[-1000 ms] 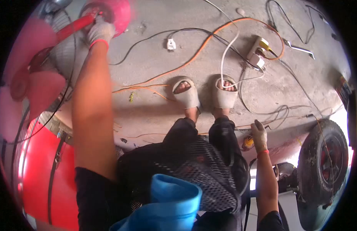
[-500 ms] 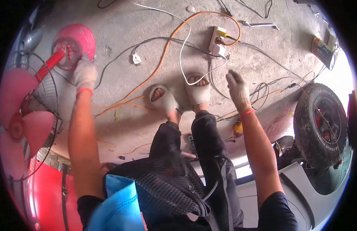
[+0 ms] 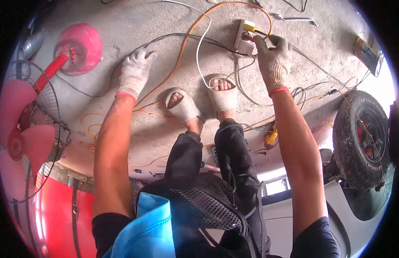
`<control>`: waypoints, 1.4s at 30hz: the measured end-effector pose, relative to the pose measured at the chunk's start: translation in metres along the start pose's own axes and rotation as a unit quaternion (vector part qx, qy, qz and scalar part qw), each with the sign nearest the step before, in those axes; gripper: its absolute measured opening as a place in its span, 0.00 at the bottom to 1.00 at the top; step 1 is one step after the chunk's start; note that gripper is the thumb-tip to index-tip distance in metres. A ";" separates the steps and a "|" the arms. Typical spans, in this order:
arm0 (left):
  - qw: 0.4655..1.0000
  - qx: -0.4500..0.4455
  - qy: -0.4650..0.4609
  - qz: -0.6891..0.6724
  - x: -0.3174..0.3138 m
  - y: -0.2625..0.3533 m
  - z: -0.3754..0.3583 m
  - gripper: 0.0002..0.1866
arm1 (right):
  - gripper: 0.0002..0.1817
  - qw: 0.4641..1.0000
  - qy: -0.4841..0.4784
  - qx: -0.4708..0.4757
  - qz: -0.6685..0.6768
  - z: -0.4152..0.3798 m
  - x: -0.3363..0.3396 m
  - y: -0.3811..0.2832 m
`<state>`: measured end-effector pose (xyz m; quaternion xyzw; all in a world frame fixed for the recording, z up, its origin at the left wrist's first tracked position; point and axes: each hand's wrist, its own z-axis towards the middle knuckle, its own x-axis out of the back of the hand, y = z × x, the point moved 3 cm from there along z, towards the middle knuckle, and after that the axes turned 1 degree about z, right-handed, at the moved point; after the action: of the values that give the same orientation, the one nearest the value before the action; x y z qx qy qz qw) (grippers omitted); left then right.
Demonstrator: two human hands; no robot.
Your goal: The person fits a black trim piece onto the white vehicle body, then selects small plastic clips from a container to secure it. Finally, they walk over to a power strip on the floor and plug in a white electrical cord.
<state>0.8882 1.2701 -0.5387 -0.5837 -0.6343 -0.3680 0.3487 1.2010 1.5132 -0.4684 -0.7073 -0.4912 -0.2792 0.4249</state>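
Observation:
My left hand, in a whitish work glove, hovers over the concrete floor beside a black cable, its fingers apart and thumb out. The white plug seen there earlier is hidden behind it. My right hand, gloved too, reaches the white power strip. Its fingertips are at the lower plug beside the yellow plug; whether they grip it is hard to make out. An orange cord loops from the yellow plug across the floor. The pink fan base stands left of my left hand.
A fan with pink blades is at the left. A wrench lies beyond the strip, and a tin can is at the right. An off-road tyre and a yellow tool are nearer. My sandalled feet are between the cords.
My left hand has left the pink fan base and moved right, over the white plug's place. My right hand has moved up to the power strip.

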 end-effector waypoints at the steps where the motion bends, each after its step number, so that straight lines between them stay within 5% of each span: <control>1: 1.000 -0.015 -0.015 0.004 0.000 -0.005 0.006 0.16 | 0.37 0.993 0.085 0.073 -0.049 -0.003 0.003 -0.004; 7: 1.000 -0.010 -0.007 -0.023 0.016 -0.013 0.018 0.17 | 0.47 0.994 -0.044 0.073 -0.065 0.024 0.000 0.004; 10: 1.000 -0.005 0.009 -0.009 0.020 -0.018 0.022 0.17 | 0.44 0.963 -0.257 0.075 -0.032 0.038 -0.001 0.005; 13: 0.999 0.024 -0.047 0.000 0.029 -0.005 0.021 0.18 | 0.41 0.949 -0.259 0.163 -0.076 0.045 0.004 0.005; 15: 0.985 0.122 0.112 -0.050 0.058 0.004 0.024 0.18 | 0.39 0.949 -0.254 0.166 -0.089 0.049 0.007 0.005; 16: 0.949 0.194 0.098 -0.229 0.066 0.005 0.028 0.17 | 0.38 0.947 -0.251 0.172 -0.099 0.051 0.007 0.007; 17: 0.950 0.191 0.096 -0.227 0.072 0.004 0.033 0.17 | 0.36 0.946 -0.251 0.177 -0.108 0.052 0.005 0.008; 18: 0.846 0.225 0.099 -0.473 0.075 0.000 0.037 0.18 | 0.36 0.947 -0.243 0.187 -0.093 0.058 -0.005 0.019; 19: 0.679 0.245 0.094 -0.685 0.079 -0.002 0.042 0.20 | 0.36 0.948 -0.242 0.186 -0.089 0.056 -0.004 0.017; 20: 0.632 0.216 0.197 -0.718 0.106 0.010 0.053 0.15 | 0.37 0.948 -0.224 0.197 -0.112 0.053 -0.003 0.012; 23: 0.709 0.176 0.141 -0.668 0.172 0.025 0.091 0.20 | 0.39 0.949 -0.195 0.214 -0.126 0.050 -0.005 0.017; 27: 0.745 0.065 0.005 -0.664 0.214 0.082 0.144 0.19 | 0.40 0.954 -0.200 0.203 -0.090 0.048 -0.004 0.016; 29: 0.916 -0.028 -0.151 -0.370 0.222 0.118 0.168 0.19 | 0.40 0.952 -0.225 0.168 -0.121 0.050 -0.003 0.009; 32: 0.948 -0.024 0.015 -0.317 0.151 0.147 0.194 0.20 | 0.35 0.964 -0.176 0.167 -0.112 0.039 -0.001 0.006; 35: 0.942 0.085 -0.103 -0.307 0.147 0.160 0.204 0.22 | 0.32 0.969 -0.140 0.147 -0.141 0.031 0.001 0.008; 40: 0.929 0.120 -0.063 -0.346 0.166 0.176 0.196 0.22 | 0.34 0.976 -0.153 0.122 -0.095 0.025 0.000 0.013; 42: 0.927 0.041 -0.007 -0.372 0.155 0.179 0.198 0.19 | 0.36 0.982 -0.129 0.094 -0.105 0.019 0.006 0.014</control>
<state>1.0527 1.5269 -0.4896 -0.2939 -0.8228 -0.4409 0.2055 1.2155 1.5305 -0.4776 -0.6386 -0.6374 -0.1812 0.3912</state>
